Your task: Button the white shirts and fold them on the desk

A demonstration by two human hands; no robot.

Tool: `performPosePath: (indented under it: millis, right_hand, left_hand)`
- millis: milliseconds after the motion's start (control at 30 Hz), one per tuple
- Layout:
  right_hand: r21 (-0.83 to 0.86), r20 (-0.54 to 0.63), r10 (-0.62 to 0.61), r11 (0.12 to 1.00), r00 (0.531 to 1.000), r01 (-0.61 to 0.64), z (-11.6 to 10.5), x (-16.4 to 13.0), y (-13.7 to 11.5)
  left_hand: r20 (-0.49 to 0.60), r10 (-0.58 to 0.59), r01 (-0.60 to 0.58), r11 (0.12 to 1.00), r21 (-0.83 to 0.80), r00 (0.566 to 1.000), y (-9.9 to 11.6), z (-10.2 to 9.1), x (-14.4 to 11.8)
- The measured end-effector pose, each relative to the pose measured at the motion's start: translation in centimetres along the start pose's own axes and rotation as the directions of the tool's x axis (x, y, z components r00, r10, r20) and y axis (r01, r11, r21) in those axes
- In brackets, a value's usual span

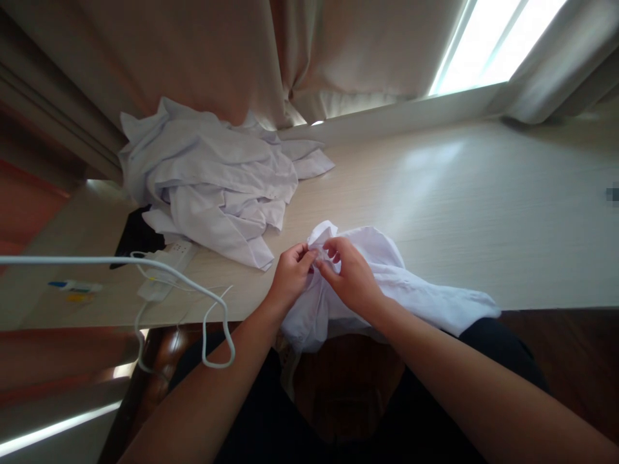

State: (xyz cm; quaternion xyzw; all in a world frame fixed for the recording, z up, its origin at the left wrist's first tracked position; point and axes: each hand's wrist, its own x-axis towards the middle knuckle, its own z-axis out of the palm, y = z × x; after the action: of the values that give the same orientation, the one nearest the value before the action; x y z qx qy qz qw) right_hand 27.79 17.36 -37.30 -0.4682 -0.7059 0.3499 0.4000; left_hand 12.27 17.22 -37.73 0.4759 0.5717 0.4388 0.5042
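Note:
A white garment (416, 290) lies over the near edge of a pale wooden table (483, 212), part of it hanging down toward my lap. My left hand (290, 274) and my right hand (351, 274) meet at its upper edge, each pinching a small fold of the fabric between thumb and fingers. The fingertips are almost touching each other.
A heap of white garments (213, 180) sits at the back left of the table. Beside it lie a white power strip (167, 270) with looping white cables (213, 322), a black item (138, 235) and a small tube (75, 287). Curtains and a bright window stand behind.

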Motion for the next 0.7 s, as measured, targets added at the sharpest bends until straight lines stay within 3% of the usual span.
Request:
performPosePath:
  millis: [133,267,333,433,500,567,633,700]
  right_hand:
    - [0.236,0.075,0.097,0.965,0.992,-0.112,1.1,0.9,2.0]
    - [0.455,0.155,0.213,0.852,0.965,-0.261,1.5,1.7,3.1]
    - [0.538,0.196,0.250,0.781,0.948,-0.317,1.6,2.0,3.5]
    - [0.597,0.222,0.280,0.718,0.934,-0.358,1.6,2.2,3.6]
    - [0.609,0.237,0.292,0.698,0.927,-0.376,1.5,2.2,3.6]
    - [0.618,0.251,0.304,0.680,0.919,-0.394,1.5,2.3,3.5]
    - [0.623,0.254,0.312,0.671,0.915,-0.402,1.6,2.3,3.5]
    - [0.619,0.251,0.310,0.677,0.917,-0.398,1.8,2.3,3.5]
  left_hand:
    - [-0.054,0.017,-0.013,0.997,0.071,0.998,-0.1,-0.4,-0.1]
    - [-0.063,0.094,-0.074,0.960,0.269,0.994,0.1,-0.8,-0.5]
    - [-0.104,0.158,-0.105,0.913,0.395,0.982,0.4,-0.7,-1.5]
    - [-0.206,0.305,-0.132,0.798,0.588,0.930,1.9,0.2,-4.9]
    - [-0.132,0.315,-0.159,0.747,0.645,0.940,3.9,1.0,-8.1]
    - [0.061,0.205,-0.202,0.786,0.585,0.977,6.7,1.6,-11.6]
    - [0.284,0.142,-0.255,0.873,0.416,0.948,10.0,1.8,-14.9]
    - [0.365,0.190,-0.303,0.910,0.282,0.912,13.4,1.5,-18.0]
